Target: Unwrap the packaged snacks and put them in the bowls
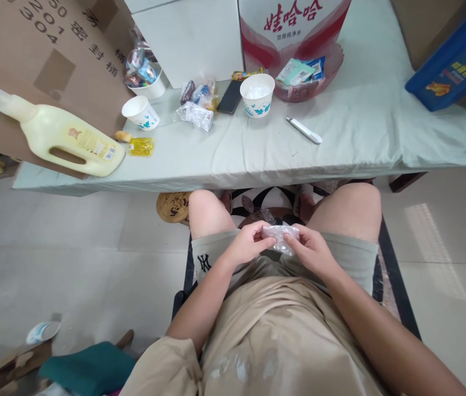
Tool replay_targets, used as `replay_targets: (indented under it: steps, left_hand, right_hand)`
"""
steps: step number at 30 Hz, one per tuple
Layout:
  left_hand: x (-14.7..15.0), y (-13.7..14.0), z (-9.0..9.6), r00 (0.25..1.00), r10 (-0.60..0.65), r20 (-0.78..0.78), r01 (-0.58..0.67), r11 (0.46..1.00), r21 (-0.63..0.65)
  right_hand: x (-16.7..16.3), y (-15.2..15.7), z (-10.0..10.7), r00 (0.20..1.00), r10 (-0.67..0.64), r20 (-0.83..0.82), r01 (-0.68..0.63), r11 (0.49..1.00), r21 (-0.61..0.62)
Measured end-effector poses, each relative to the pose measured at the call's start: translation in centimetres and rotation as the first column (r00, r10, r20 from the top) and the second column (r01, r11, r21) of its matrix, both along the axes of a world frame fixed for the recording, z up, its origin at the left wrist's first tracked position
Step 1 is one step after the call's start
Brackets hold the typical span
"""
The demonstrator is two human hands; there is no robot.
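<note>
- The desk (216, 159) carries most of the things; its pale cloth probably serves to protect the top.
- The large cardboard box (14, 77) stands at the left end of the desk, perhaps there because its bulk would disturb the middle.
- The red-and-white box (299, 19) is at the back of the desk, which leaves the front part easy to reach.
- The yellow bottle (54, 129) is at the left front corner of the desk; its handle makes it simple to lift.
- The pink bowl (299, 94), toward the back of the desk, keeps small packets (297, 71) together, so they do not scatter.
- The left hand (246, 242) and the right hand (313, 250) are in front of the desk, above the lap, likely a restful height for fine work.
- The white cup (258, 107) sits near the middle of the desk, upright, so its pale contents stay inside.
- The piece of clear plastic (281, 237) is also in front of the desk, between both hands. The fingers of each hand are closed in a light pinch on one end, thumbs nearest the body, which seems to keep it stretched and steady.
</note>
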State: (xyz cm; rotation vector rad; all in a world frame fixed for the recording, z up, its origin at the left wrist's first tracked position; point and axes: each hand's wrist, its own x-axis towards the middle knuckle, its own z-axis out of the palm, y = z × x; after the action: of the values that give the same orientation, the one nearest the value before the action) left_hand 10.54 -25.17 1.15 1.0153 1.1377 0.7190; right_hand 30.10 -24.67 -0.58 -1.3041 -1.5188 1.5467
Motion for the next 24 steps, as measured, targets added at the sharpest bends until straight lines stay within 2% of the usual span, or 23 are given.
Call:
replay_targets:
  steps: [5,10,14,16,18,19,22,24]
  left_hand:
    - [-0.7,-0.3,0.0,1.0,0.011,0.025,-0.012,1.0,0.017]
    - [-0.8,-0.6,-0.2,0.997,-0.013,0.082,0.013,1.0,-0.001]
    - [-1.0,-0.3,-0.7,0.996,0.088,-0.011,-0.088,0.996,-0.021]
    - [-1.7,0.0,-1.0,0.988,0.154,-0.031,-0.155,0.988,-0.023]
    - [-2.7,0.2,-1.4,0.975,0.218,-0.048,-0.219,0.976,-0.019]
    - [-3.3,0.3,-1.6,0.966,0.253,-0.056,-0.254,0.967,-0.015]
    - [-5.1,0.5,-2.2,0.929,0.362,-0.072,-0.364,0.931,-0.016]
    - [-5.9,0.6,-2.5,0.9,0.432,-0.064,-0.434,0.9,-0.026]
  right_hand:
    - [0.6,-0.3,0.4,0.998,0.058,-0.016,-0.057,0.997,0.049]
    - [0.0,-0.1,0.3,0.986,0.144,0.082,-0.148,0.988,0.04]
    - [-0.4,1.5,0.0,0.982,0.163,0.095,-0.167,0.985,0.042]
    - [-0.4,2.8,0.1,0.962,0.235,0.142,-0.244,0.968,0.053]
    - [-0.6,4.2,0.5,0.898,0.373,0.235,-0.394,0.918,0.051]
    - [-0.9,4.9,0.7,0.841,0.453,0.296,-0.485,0.874,0.038]
    - [-2.0,7.1,1.4,0.599,0.633,0.49,-0.704,0.708,-0.054]
    - [-3.1,8.6,1.4,0.473,0.655,0.59,-0.769,0.633,-0.086]
